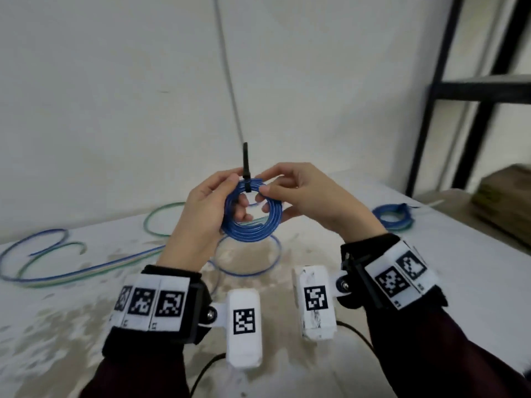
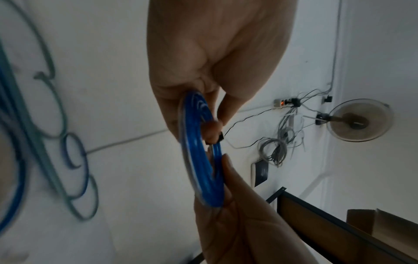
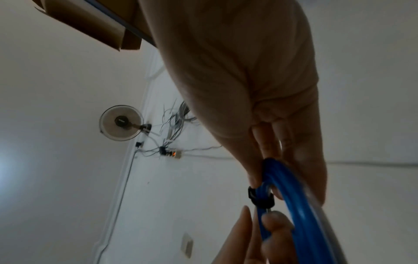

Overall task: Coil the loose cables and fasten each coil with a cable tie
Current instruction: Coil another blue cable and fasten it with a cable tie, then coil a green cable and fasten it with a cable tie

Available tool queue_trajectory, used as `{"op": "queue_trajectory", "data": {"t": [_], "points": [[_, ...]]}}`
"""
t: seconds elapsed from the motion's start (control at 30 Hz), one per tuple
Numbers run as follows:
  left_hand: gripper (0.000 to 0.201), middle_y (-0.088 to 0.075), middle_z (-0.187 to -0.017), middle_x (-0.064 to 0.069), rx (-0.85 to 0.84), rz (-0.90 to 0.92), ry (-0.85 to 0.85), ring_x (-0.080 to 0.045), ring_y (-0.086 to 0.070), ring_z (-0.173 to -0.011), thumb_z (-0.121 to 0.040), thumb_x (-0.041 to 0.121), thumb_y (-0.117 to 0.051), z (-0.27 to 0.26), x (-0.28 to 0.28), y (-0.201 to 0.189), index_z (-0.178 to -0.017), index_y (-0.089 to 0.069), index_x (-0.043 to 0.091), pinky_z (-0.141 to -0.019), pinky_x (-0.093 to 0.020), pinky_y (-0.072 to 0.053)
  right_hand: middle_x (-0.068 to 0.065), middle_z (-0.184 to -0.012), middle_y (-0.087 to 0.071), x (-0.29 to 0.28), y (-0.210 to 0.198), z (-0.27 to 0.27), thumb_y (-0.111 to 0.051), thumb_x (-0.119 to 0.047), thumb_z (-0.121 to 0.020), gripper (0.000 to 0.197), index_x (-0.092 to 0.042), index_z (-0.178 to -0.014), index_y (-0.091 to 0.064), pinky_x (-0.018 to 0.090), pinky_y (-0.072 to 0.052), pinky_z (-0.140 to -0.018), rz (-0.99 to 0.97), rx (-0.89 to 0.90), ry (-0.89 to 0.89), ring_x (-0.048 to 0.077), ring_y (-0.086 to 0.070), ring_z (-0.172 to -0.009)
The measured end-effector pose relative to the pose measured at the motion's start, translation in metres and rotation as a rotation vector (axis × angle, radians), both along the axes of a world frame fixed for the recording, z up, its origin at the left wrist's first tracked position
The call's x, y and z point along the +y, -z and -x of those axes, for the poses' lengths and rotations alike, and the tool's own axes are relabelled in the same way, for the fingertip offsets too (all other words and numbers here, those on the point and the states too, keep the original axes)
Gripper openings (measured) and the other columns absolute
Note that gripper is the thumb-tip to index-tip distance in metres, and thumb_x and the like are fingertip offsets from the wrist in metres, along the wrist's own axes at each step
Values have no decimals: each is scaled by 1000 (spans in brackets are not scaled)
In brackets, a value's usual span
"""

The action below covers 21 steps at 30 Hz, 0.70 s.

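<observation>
A blue cable coil is held upright above the table between both hands. My left hand grips its left side, with fingers through the ring. Pinching the top right of the coil, just beside the tie, is my right hand. A black cable tie wraps the top of the coil, its tail pointing straight up. In the left wrist view the coil is edge-on, with the tie head at my fingertips. The right wrist view shows the tie snug around the coil.
Loose blue and green cables sprawl over the left of the white table. One blue loop lies under my hands. A tied blue coil rests at the right, near a dark metal shelf and a brown box.
</observation>
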<state>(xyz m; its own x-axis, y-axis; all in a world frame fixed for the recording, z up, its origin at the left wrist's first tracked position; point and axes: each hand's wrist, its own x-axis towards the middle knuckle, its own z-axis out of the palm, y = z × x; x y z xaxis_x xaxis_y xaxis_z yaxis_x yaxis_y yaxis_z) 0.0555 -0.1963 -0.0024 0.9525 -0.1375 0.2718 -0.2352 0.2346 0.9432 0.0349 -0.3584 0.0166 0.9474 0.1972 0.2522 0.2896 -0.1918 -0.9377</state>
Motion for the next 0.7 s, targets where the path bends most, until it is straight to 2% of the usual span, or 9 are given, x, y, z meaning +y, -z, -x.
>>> {"op": "queue_trajectory", "data": {"t": [0.1, 0.2, 0.33, 0.43, 0.47, 0.57, 0.63, 0.7], "points": [[25, -68, -79, -9, 128, 6, 40, -17, -63, -64, -100, 20, -43, -14, -46, 20, -104, -65, 9, -65, -30, -54, 10, -83, -69, -41, 21, 8, -58, -7, -93, 19, 0, -110, -60, 26, -55, -56, -74, 37, 146, 13, -66, -65], [28, -65, -84, -9, 315, 35, 78, -20, -62, -74, -101, 26, -39, -26, -80, 46, -93, -64, 13, -75, -34, -49, 10, -81, -68, -81, 40, 12, -57, -7, -93, 17, -1, -110, -59, 26, -56, -57, -189, 64, 318, 11, -66, -63], [25, -62, -76, -4, 497, 142, 177, -18, -61, -69, -99, 23, -42, -39, -108, 76, -90, -63, 12, -73, -31, -47, 9, -80, -65, -140, 56, 3, -54, -2, -94, 19, -1, -112, -54, 28, -57, -57, -298, 129, 543, 11, -65, -63], [19, -63, -62, -3, 616, 272, 198, -15, -63, -55, -95, 14, -46, -47, -113, 93, -88, -63, 9, -72, -29, -47, 12, -86, -62, -180, 66, -10, -52, 3, -93, 26, 0, -118, -50, 39, -60, -71, -321, 207, 624, 20, -63, -74], [18, -63, -60, -2, 649, 318, 200, -14, -62, -52, -95, 13, -47, -49, -113, 98, -88, -63, 9, -70, -29, -48, 13, -85, -61, -191, 70, -14, -53, 4, -92, 26, 1, -118, -49, 38, -60, -70, -331, 222, 652, 21, -63, -74], [17, -61, -61, -2, 690, 376, 178, -13, -61, -52, -95, 13, -47, -56, -108, 112, -88, -62, 10, -62, -26, -53, 13, -80, -60, -212, 78, -27, -52, 4, -93, 22, -1, -114, -48, 37, -59, -71, -372, 262, 754, 20, -62, -69], [17, -61, -61, -2, 691, 394, 166, -13, -59, -53, -95, 13, -47, -59, -106, 117, -87, -62, 10, -60, -26, -55, 14, -83, -61, -220, 87, -36, -54, 2, -92, 21, -1, -113, -50, 34, -59, -67, -406, 280, 819, 21, -63, -71], [18, -60, -59, -3, 689, 402, 159, -13, -59, -51, -95, 12, -46, -60, -104, 119, -86, -61, 9, -59, -24, -56, 18, -93, -64, -224, 96, -45, -60, 0, -89, 10, -3, -97, -55, 35, -59, -65, -404, 268, 913, 25, -65, -78]]}}
